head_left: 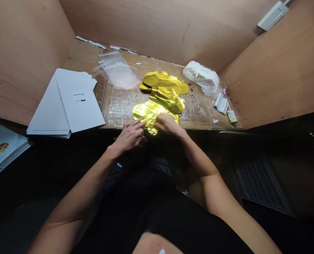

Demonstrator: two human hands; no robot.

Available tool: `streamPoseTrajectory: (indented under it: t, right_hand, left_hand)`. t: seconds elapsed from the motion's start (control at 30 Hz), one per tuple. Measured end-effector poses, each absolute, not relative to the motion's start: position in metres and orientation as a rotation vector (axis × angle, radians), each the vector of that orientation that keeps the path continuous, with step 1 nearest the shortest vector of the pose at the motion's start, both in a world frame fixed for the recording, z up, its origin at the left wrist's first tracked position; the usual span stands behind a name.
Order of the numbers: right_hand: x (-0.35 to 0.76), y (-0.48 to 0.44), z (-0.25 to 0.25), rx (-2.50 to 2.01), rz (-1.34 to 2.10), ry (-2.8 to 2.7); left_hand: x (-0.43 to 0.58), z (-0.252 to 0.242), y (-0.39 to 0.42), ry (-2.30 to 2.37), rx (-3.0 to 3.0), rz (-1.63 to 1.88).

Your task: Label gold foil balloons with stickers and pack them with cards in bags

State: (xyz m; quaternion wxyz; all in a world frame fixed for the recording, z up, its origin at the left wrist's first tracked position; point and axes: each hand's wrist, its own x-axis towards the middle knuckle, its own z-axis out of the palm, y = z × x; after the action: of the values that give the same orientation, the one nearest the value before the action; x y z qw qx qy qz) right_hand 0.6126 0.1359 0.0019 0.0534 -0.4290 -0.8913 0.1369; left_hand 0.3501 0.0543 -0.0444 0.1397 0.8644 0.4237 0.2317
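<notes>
Though mostly beyond the left fingers (pixel 137 124), gold foil (pixel 164 90) under the right fingers (pixel 159 122)

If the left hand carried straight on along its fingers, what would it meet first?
The left hand would likely meet the gold foil first; the two overlap in the picture, but whether they already touch is unclear.

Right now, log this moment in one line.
left hand: at gold foil edge | right hand: on gold foil | white sheets: left

- We can read no text or number
- We find print on the folded paper (pixel 221 103) too small
- We cannot decipher two dark marks (pixel 80 100) on the white sheet (pixel 80 114)
</notes>
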Motion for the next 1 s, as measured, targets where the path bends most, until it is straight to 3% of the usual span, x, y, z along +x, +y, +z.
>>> streamPoseTrajectory:
  t: [0.23,0.4,0.6,0.67,0.73,0.83,0.93,1.0]
  right_hand:
    - [0.616,0.149,-0.002,-1.162,0.474,-2.745]
    - [0.614,0.154,0.009,-1.14,0.725,-2.698]
    - [0.643,0.218,0.059,-1.297,1.009,-2.47]
    - [0.666,0.251,0.087,-1.67,0.804,-2.278]
    - [0.685,0.272,0.111,-2.023,0.313,-1.935]
    - [0.686,0.266,0.123,-2.023,-0.099,-1.716]
    - [0.654,0.21,0.103,-1.697,0.253,-2.077]
    - [0.629,0.161,0.08,-1.231,0.936,-2.344]
  left_hand:
    - [0.373,-0.045,0.045,1.09,2.654,0.682]
    - [0.375,-0.051,0.043,1.103,2.676,0.7]
    - [0.374,-0.049,0.043,1.139,2.583,0.551]
    - [0.373,-0.046,0.045,1.115,2.49,0.568]
    - [0.37,-0.04,0.046,1.049,2.333,0.647]
    - [0.363,-0.025,0.046,1.091,1.88,0.915]
    - [0.357,-0.007,0.045,1.26,1.331,1.188]
    - [0.354,0.002,0.045,1.29,1.122,1.282]
